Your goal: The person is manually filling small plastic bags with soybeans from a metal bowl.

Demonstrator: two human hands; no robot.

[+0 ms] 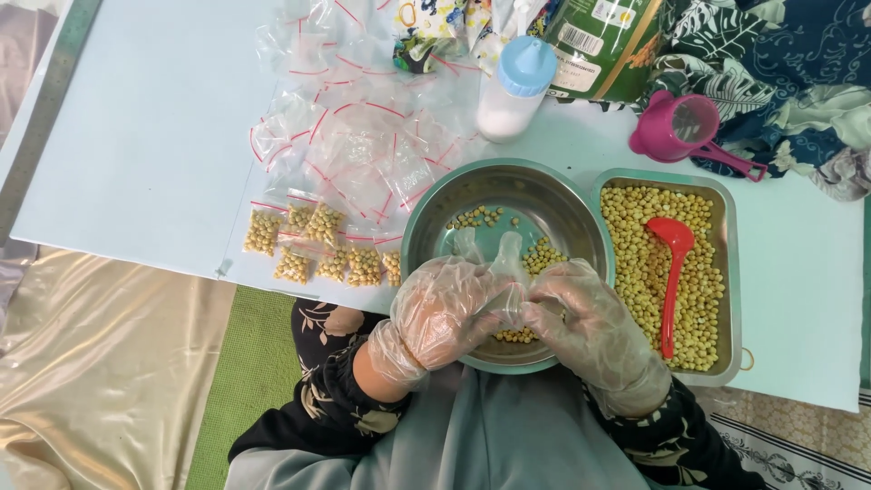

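Both gloved hands, left hand (442, 313) and right hand (581, 322), pinch a small clear bag (508, 272) upright over the steel bowl (426, 213) at lower centre; bare tabletop (136, 136) lies upper left.

Clear bags (363, 145) — perhaps red-sealed; green canister (603, 41)

Round bowl (553, 204) and rectangular tray (729, 272) were shiny metal; the ladle (672, 272) glossy red plastic; gloves on left hand (442, 313) and right hand (590, 327) thin, crinkled clear film.
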